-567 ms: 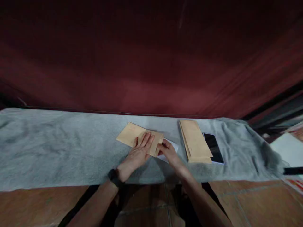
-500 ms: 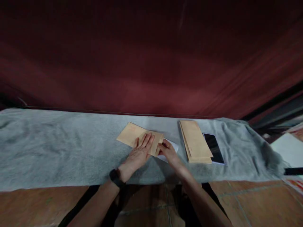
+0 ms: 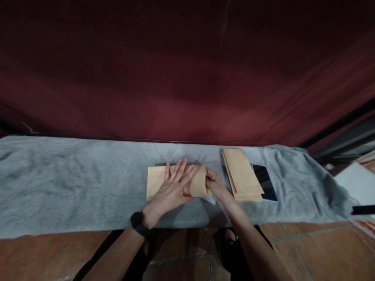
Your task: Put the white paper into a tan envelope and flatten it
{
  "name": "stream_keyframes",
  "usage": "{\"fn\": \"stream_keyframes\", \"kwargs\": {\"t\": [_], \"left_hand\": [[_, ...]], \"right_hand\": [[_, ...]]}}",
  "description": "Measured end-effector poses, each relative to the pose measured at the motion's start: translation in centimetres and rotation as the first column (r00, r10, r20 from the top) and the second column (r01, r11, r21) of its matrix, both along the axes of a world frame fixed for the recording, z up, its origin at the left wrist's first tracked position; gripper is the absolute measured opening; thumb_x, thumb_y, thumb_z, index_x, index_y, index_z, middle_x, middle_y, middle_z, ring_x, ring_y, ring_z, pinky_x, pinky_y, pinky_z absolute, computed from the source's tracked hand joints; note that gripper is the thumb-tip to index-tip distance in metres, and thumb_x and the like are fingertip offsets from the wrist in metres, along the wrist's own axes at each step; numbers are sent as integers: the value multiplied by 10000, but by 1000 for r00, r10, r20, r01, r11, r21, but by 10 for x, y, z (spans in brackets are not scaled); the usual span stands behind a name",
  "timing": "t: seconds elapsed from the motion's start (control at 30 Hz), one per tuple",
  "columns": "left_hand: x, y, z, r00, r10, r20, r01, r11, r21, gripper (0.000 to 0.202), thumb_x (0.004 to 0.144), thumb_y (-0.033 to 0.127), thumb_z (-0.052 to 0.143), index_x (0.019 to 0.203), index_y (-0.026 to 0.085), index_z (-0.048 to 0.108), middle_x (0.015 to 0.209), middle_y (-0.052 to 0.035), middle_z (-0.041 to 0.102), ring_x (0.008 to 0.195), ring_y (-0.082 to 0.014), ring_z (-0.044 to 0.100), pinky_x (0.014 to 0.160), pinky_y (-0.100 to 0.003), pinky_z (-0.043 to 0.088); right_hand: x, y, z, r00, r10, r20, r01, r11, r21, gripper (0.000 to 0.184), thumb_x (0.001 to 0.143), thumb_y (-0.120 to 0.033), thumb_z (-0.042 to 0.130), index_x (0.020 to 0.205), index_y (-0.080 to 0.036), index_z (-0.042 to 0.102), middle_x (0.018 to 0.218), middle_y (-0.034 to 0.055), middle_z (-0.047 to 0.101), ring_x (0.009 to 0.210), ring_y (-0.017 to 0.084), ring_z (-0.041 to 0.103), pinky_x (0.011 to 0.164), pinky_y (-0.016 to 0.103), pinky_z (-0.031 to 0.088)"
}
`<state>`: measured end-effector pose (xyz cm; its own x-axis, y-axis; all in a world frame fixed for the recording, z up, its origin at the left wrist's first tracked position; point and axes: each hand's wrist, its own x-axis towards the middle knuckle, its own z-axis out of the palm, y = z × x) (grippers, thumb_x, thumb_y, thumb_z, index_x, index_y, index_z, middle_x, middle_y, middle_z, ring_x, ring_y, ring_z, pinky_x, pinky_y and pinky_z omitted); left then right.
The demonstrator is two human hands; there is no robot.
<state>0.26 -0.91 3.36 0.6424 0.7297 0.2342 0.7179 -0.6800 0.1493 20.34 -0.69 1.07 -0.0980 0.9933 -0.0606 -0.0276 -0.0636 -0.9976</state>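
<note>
A brown paper envelope lies lengthwise on the grey cloth, its right end bulged up and its mouth gaping. Across its middle my left hand rests with fingers spread, holding nothing. At the open right end, my right hand has its fingers curled at the mouth, gripping the edge; the fingertips are hidden inside. A white paper pokes out from under the envelope, below my right hand.
To the right lies a stack of brown envelopes, partly over a dark-screened phone. The grey cloth covers a long narrow surface. A dark red wall rises behind it, and tiled floor shows in front.
The envelope has turned from slanting to nearly straight across, and its right end now bulges open. My left fingers have spread wider; my right hand has shifted slightly right. Less white paper shows.
</note>
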Motion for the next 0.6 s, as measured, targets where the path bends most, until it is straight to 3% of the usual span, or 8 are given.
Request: {"fn": "stream_keyframes", "kwargs": {"t": [0.13,0.27,0.43,0.6], "left_hand": [[-7,4,-1,999,-12,-31,11,1000,-26,1146,680,479,802,1575,271,118,1641,-170,86,1497,-384,77,1145,-660,-24],[-5,1,0,1000,-13,-24,12,999,-31,1112,689,470,781,1573,270,138,1609,-168,212,1480,-376,163,1155,-644,1],[-5,0,11,1000,-4,-4,4,1000,2,1015,725,354,733,1568,264,175,1503,-160,381,1408,-344,320,1176,-599,32],[-4,2,12,1000,19,11,-19,1000,7,984,731,331,704,1564,241,188,1418,-169,437,1364,-330,371,1175,-584,97]], "right_hand": [[12,-3,11,992,83,-95,-86,996,-25,327,704,-247,572,1010,-238,689,881,-6,746,869,215,690,785,333,541],[16,-3,9,990,110,-90,-111,994,-2,293,710,-235,575,982,-233,682,866,-4,737,850,206,686,765,323,537],[21,1,2,999,-21,-28,20,999,-40,295,676,-283,611,961,-220,659,858,8,723,804,203,671,677,291,523],[24,2,-3,993,-113,-40,109,990,-92,316,662,-286,591,971,-224,611,856,7,712,726,184,653,620,271,499]]}}
